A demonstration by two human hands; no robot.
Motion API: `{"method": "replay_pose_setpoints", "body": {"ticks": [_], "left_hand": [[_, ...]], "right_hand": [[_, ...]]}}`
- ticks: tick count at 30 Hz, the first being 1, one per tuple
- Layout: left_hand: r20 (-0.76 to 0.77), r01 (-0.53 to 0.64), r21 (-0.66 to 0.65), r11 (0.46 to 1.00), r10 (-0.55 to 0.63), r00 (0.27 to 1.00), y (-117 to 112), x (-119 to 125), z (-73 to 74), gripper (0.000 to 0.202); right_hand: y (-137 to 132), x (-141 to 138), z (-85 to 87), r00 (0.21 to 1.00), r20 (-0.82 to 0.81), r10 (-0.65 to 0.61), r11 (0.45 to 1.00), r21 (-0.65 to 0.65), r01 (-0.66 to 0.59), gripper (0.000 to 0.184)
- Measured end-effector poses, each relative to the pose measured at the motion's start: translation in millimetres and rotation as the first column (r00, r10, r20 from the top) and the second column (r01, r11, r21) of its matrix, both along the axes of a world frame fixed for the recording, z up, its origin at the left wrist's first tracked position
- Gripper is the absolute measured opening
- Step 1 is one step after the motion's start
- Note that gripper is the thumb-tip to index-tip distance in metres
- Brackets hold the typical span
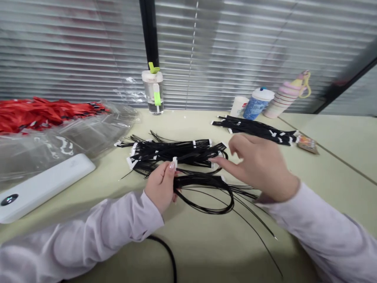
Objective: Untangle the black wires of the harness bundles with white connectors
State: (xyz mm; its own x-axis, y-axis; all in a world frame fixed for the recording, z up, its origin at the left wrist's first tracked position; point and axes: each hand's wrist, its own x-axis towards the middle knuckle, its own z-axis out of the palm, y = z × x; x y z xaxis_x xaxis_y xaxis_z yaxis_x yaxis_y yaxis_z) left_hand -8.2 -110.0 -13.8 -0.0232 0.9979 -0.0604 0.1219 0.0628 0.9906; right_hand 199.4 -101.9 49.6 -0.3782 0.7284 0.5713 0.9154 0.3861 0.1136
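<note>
The left hand (161, 184) is pinched closed on a looped cord bundle (200, 181) trailing off to its right. The right hand (259, 165) hovers open and holds nothing, its fingertips at the cord pile (176, 151) on the worktop (206, 243). The cords look light, limp and tangle-prone; grip where the strands gather.

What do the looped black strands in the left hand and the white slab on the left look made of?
Looped black strands: likely thin plastic-coated wire, faintly glossy; they hold a springy curve in the left hand. White slab: smooth, matte hard plastic by its look, with rounded edges and a dark round spot.
</note>
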Motion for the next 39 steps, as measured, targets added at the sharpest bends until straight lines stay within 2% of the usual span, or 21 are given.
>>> {"method": "replay_pose_setpoints", "body": {"ticks": [2,3,5,6,7,9,11,14,16,20,25,27,29,35,37,39], "left_hand": [[0.019,-0.022,-0.014,1.0,0.022,1.0,1.7,-0.2,-0.8,0.034],[0.019,-0.011,-0.018,1.0,0.012,1.0,2.0,-0.2,-1.0,0.034],[0.004,0.028,-0.006,1.0,-0.028,1.0,1.3,0.0,-1.4,0.034],[-0.005,0.046,0.014,0.999,-0.046,0.999,0.4,0.0,-1.6,0.035],[-0.015,0.062,0.043,0.997,-0.061,0.998,-0.8,-0.2,-2.0,0.036],[-0.047,0.086,0.117,0.989,-0.081,0.996,-3.5,-1.2,-2.9,0.036],[-0.097,0.113,0.185,0.976,-0.096,0.991,-5.6,-2.7,-4.1,0.035],[-0.177,0.135,0.251,0.959,-0.092,0.98,-6.9,-5.2,-5.4,0.033],[-0.22,0.144,0.274,0.951,-0.084,0.972,-6.9,-6.2,-5.7,0.032],[-0.278,0.151,0.297,0.943,-0.066,0.958,-6.7,-6.5,-5.3,0.03],[-0.262,0.157,0.299,0.941,-0.077,0.962,-7.6,-6.0,-3.8,0.03],[-0.268,0.168,0.3,0.939,-0.086,0.959,-8.2,-6.2,-2.7,0.029],[-0.309,0.175,0.311,0.934,-0.075,0.948,-8.8,-6.6,-1.5,0.029],[-0.443,0.217,0.374,0.901,-0.032,0.896,-9.9,-8.5,0.4,0.029],[-0.457,0.226,0.396,0.89,-0.022,0.889,-10.1,-9.1,0.4,0.028],[-0.467,0.225,0.412,0.883,-0.007,0.884,-10.4,-9.7,0.4,0.026]], "right_hand": [[-15.7,1.1,10.9,0.992,0.116,-0.044,0.999,0.036,0.04,0.044],[-21.8,1.5,15.0,0.989,0.145,-0.037,0.999,0.014,0.036,0.046],[-28.3,-0.6,19.7,0.988,0.142,0.051,0.99,-0.134,-0.032,0.044],[-28.5,-3.5,20.6,0.986,0.111,0.12,0.96,-0.265,-0.087,0.041],[-26.9,-7.7,20.6,0.979,0.056,0.194,0.901,-0.405,-0.156,0.038],[-19.3,-18.2,19.2,0.951,-0.104,0.29,0.727,-0.622,-0.289,0.037],[-9.4,-28.8,16.4,0.916,-0.25,0.313,0.574,-0.718,-0.392,0.037],[1.2,-39.2,10.0,0.876,-0.385,0.291,0.432,-0.764,-0.479,0.037],[3.0,-41.8,5.0,0.865,-0.429,0.262,0.379,-0.778,-0.501,0.037],[-1.0,-42.1,-2.6,0.848,-0.487,0.209,0.359,-0.769,-0.529,0.036],[-3.5,-42.0,-4.0,0.819,-0.527,0.228,0.4,-0.716,-0.572,0.035],[-3.1,-42.1,-3.3,0.82,-0.532,0.212,0.375,-0.731,-0.571,0.034],[-2.9,-42.5,-2.9,0.83,-0.524,0.192,0.356,-0.751,-0.556,0.032],[-6.2,-46.0,-7.8,0.822,-0.535,0.197,0.374,-0.734,-0.567,0.029],[-8.9,-47.7,-10.7,0.807,-0.577,0.125,0.347,-0.737,-0.58,0.029],[-11.7,-49.1,-13.0,0.791,-0.611,0.004,0.274,-0.76,-0.589,0.029]]}}
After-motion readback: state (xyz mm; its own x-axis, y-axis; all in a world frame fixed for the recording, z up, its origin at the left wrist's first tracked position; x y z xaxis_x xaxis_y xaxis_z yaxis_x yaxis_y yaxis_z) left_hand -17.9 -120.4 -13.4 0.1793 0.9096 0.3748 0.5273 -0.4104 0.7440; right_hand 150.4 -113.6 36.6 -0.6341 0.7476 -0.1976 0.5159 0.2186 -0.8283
